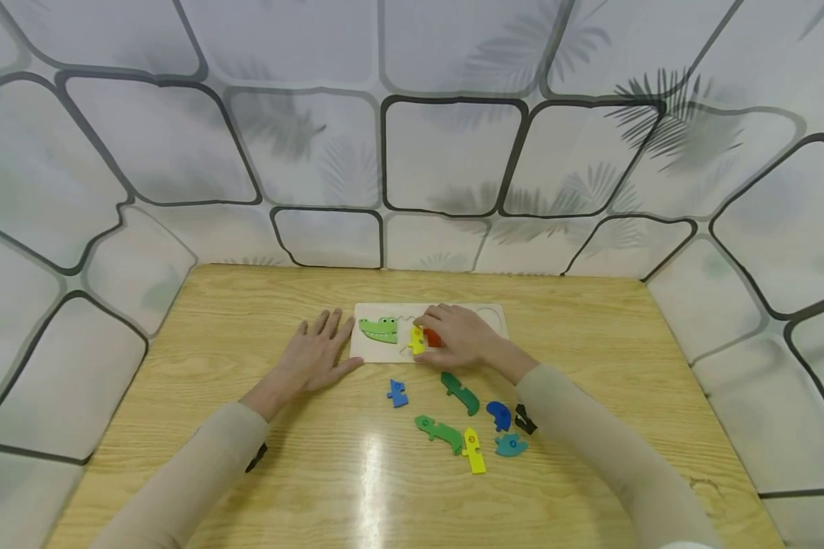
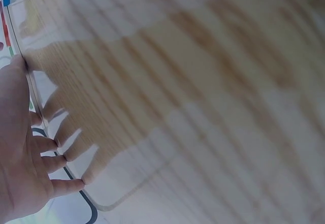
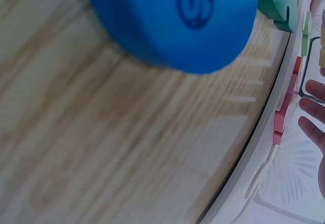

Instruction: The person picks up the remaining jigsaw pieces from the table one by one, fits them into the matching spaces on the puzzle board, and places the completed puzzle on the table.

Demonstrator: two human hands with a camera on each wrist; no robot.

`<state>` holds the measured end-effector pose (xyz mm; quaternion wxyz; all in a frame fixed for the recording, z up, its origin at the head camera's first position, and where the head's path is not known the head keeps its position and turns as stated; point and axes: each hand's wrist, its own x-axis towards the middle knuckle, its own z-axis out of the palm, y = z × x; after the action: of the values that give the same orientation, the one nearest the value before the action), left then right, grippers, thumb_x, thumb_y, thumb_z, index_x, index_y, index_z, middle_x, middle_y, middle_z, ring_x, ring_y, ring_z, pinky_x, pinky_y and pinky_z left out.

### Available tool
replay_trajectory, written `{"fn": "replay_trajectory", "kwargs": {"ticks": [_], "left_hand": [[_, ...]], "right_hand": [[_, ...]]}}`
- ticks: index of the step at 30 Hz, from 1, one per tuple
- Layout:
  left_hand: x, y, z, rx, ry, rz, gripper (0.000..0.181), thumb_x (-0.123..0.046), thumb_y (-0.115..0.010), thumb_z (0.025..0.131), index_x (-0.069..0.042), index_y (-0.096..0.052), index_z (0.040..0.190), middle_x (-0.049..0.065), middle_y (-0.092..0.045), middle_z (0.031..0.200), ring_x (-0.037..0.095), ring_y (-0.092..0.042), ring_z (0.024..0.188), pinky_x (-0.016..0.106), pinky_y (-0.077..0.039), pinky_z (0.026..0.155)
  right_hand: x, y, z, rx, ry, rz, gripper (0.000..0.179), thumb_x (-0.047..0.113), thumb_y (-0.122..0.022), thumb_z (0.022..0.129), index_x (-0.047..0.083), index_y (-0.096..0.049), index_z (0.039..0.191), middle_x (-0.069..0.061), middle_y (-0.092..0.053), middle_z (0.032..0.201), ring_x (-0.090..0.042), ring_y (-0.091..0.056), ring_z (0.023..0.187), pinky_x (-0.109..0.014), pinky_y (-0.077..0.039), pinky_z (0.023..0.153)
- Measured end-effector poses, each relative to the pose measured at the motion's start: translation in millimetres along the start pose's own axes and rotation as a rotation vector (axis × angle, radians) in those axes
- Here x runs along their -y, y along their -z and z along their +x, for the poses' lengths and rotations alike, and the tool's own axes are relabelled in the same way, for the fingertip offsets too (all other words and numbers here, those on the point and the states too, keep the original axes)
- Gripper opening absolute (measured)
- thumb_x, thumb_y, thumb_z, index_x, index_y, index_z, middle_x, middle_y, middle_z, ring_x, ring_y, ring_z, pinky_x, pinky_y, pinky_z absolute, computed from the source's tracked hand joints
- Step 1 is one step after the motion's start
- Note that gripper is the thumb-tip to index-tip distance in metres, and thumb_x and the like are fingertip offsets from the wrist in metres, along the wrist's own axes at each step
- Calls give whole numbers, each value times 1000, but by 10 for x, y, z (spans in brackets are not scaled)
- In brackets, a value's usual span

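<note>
A pale wooden puzzle board (image 1: 384,354) lies on the table, with a green crocodile-head piece (image 1: 379,330) set in its left part. My right hand (image 1: 460,335) is over the board's middle, pinching a yellow puzzle piece (image 1: 417,340) between thumb and fingers. Beside that piece, partly hidden under the hand, is a red piece (image 1: 432,338); its side shows in the right wrist view as a red strip (image 3: 285,107). My left hand (image 1: 312,354) rests spread at the board's left end, thumb and fingertips at its edge, as the left wrist view also shows (image 2: 23,148).
In front of the board lie loose pieces: a small blue one (image 1: 397,393), a dark green one (image 1: 461,393), a light green one (image 1: 439,435), a yellow one (image 1: 474,451), a dark blue one (image 1: 499,415) and a teal one (image 1: 511,445). A black object (image 1: 525,419) lies by the right sleeve.
</note>
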<state>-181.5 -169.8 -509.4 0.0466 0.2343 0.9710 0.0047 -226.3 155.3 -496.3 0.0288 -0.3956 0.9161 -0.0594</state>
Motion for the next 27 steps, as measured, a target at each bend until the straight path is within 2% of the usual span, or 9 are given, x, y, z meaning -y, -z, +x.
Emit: {"fn": "replay_trajectory", "kwargs": {"ticks": [13, 21, 27], "left_hand": [[-14, 12, 8, 13, 4, -2, 88, -68, -45, 105, -10, -27, 168, 24, -27, 173, 45, -31, 160, 70, -37, 120], [-4, 13, 6, 9, 3, 12, 88, -68, -45, 104, -10, -28, 168, 24, -28, 173, 45, -32, 159, 69, -37, 120], [-7, 10, 1, 23, 7, 3, 88, -69, -44, 104, -10, -27, 168, 24, -27, 173, 45, -30, 160, 69, -36, 121]], "right_hand": [[-24, -30, 140, -26, -9, 0, 69, 69, -62, 96, 18, -61, 143, -4, -65, 134, -20, -64, 111, -41, -57, 93], [-24, -76, 217, -18, -19, -9, 70, 71, -59, 96, 20, -60, 144, -3, -64, 137, -22, -64, 120, -43, -55, 102], [-26, -96, 246, -17, -40, -7, 70, 71, -58, 96, 20, -60, 144, -3, -64, 135, -21, -64, 119, -43, -55, 102]]}}
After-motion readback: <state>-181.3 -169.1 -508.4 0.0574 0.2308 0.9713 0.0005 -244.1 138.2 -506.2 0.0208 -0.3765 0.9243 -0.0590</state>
